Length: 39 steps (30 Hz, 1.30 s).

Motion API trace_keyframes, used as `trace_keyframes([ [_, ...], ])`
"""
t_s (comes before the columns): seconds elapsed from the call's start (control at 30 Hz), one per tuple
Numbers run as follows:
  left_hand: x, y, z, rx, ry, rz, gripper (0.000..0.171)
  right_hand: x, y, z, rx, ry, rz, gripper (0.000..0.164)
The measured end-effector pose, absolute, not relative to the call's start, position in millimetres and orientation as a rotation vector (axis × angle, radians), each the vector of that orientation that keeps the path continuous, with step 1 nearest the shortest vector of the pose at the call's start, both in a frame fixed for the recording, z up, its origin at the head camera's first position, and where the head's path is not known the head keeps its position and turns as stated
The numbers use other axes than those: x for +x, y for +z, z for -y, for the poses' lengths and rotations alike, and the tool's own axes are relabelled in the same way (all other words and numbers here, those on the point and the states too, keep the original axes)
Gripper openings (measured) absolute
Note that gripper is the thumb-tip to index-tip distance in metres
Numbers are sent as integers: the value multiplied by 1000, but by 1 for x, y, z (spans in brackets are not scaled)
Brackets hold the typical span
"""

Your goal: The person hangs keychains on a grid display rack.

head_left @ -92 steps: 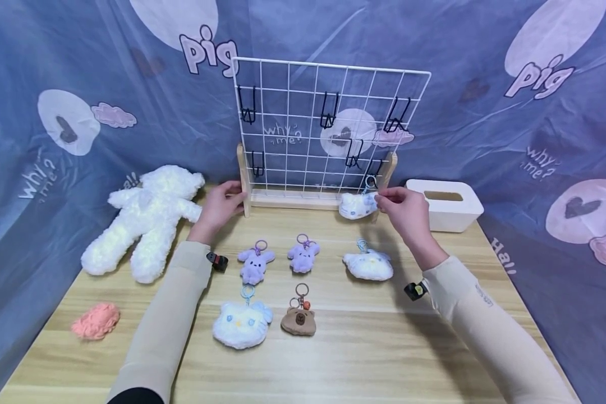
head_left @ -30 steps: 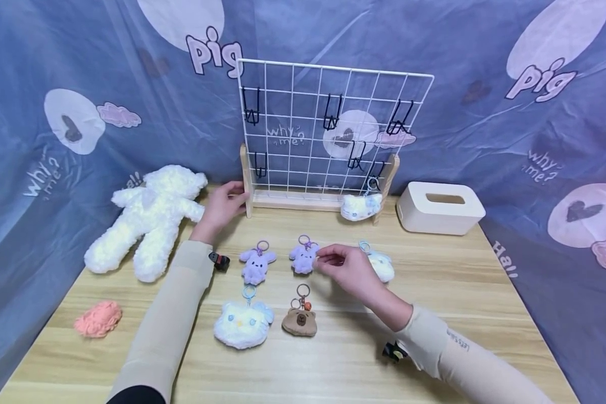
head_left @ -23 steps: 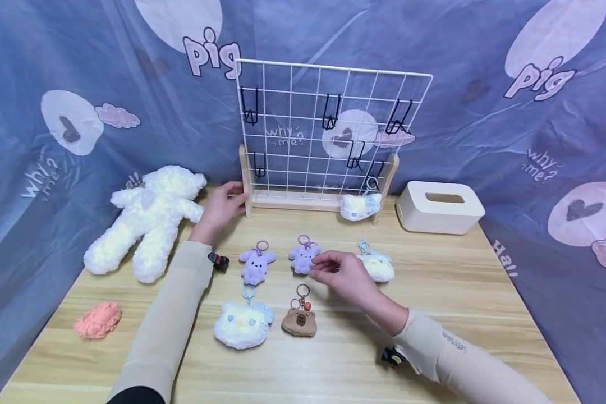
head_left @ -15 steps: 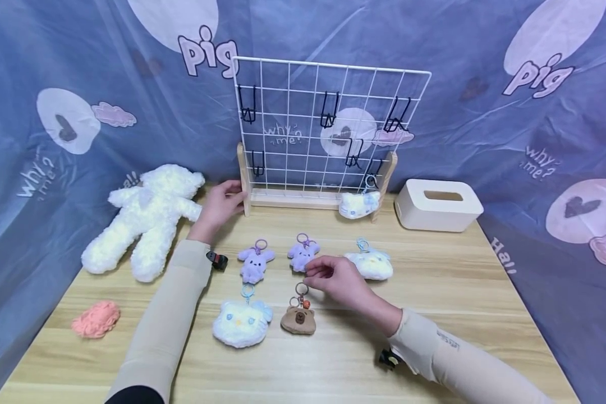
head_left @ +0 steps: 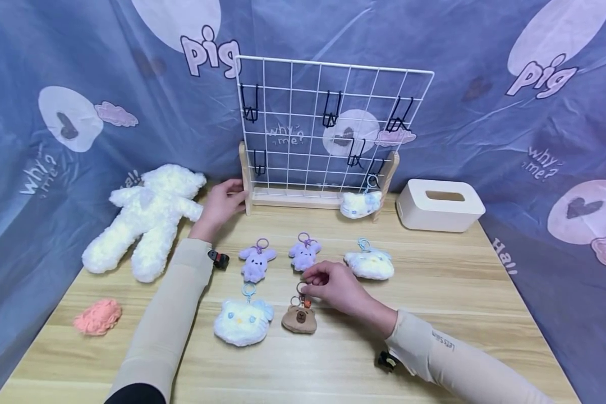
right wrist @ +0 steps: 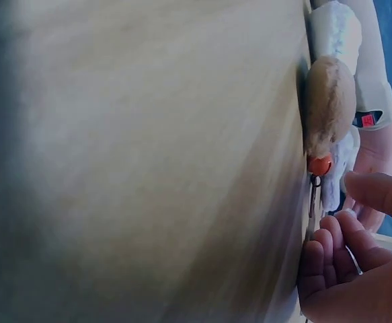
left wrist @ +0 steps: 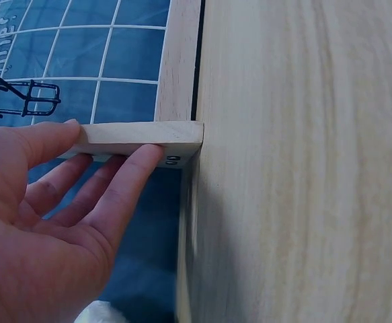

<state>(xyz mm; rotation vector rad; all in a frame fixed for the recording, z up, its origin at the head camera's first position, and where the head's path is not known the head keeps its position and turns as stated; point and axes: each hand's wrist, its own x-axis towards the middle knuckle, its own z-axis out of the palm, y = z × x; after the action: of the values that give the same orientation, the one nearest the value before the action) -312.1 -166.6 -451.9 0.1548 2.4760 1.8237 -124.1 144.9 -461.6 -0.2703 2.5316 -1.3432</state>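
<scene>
My left hand holds the left wooden upright of a white wire grid rack, thumb on one side and fingers on the other. My right hand is at the metal ring of a brown capybara keychain lying on the table. In the right wrist view the thumb and index finger stand apart, beside the orange bell. A white cat keychain hangs from a lower right hook. Two purple plush keychains and two white cat keychains lie around my right hand.
A white plush bear lies at the left, with a pink fuzzy bundle nearer me. A white tissue box stands right of the rack. Several black hooks sit on the grid. Behind hangs a blue printed cloth.
My right hand has let go of the hanging white cat keychain, passed beside the purple plush keychain and come down to the capybara keychain's ring. My left hand has stayed at the upright.
</scene>
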Motion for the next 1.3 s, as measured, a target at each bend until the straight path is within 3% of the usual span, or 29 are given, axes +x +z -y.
trace_keyframes([
  [1.3, -316, -454, 169, 153, 1810, -2484, 49, -127, -463, -133, -390, -1046, -2711, 16],
])
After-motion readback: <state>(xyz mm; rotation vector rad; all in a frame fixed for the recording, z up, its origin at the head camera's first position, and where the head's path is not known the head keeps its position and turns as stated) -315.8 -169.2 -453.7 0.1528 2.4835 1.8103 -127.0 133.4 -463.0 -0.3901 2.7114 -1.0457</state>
